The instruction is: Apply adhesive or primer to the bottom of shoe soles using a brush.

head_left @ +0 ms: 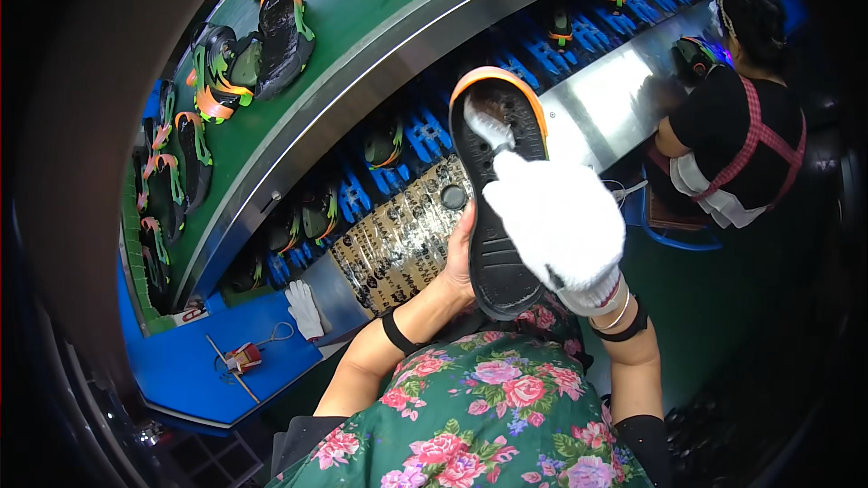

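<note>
My bare left hand [460, 255] grips a black shoe sole [503, 262] by its left edge, closed round it with part of the fingers hidden underneath. The sole stands lengthwise in front of me, its inside facing up, with an orange rim round the far end. My right hand [562, 221], in a white knitted glove, is over the sole's right side, closed on a pale brush [489, 126]. The brush's whitish, blurred head lies against the inside of the sole near the orange rim; the glove hides its handle.
A metal-edged line with blue holders [429, 134] runs ahead, carrying shoe parts. Beyond it, a green belt [362, 0] bears black, orange and green shoe parts [285, 41]. A loose white glove [305, 310] lies by a blue table [194, 366]. A co-worker [746, 108] sits at right.
</note>
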`<act>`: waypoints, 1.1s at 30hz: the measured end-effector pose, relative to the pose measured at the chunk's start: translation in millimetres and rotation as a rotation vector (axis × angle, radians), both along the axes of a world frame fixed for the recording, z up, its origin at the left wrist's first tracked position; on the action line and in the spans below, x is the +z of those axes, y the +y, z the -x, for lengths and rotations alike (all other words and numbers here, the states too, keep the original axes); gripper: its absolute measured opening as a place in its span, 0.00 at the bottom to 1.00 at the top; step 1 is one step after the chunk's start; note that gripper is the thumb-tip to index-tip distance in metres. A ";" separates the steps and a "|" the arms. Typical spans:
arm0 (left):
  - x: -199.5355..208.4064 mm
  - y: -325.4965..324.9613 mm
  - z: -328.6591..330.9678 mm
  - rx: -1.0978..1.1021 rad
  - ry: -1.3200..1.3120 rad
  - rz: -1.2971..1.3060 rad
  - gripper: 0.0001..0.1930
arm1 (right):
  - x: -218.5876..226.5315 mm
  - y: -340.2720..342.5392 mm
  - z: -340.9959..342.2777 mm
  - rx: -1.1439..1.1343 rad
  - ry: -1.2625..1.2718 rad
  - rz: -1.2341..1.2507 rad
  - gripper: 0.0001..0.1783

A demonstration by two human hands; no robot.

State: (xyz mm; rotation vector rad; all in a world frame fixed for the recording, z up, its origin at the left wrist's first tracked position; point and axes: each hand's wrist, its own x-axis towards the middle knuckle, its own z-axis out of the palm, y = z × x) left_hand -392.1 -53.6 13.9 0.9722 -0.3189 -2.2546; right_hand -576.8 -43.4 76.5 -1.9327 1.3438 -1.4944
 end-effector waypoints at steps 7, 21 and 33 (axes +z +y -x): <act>-18.9 -3.8 -20.1 0.078 0.547 -0.082 0.37 | 20.7 -7.7 -5.7 -0.117 -0.071 0.108 0.10; 4.6 -48.3 -6.4 -0.077 0.296 0.079 0.48 | -14.1 -6.9 -30.9 0.049 -0.073 -0.011 0.19; 25.0 -68.9 14.2 0.081 0.488 0.126 0.48 | 1.7 -9.1 -26.2 0.135 -0.322 -0.036 0.12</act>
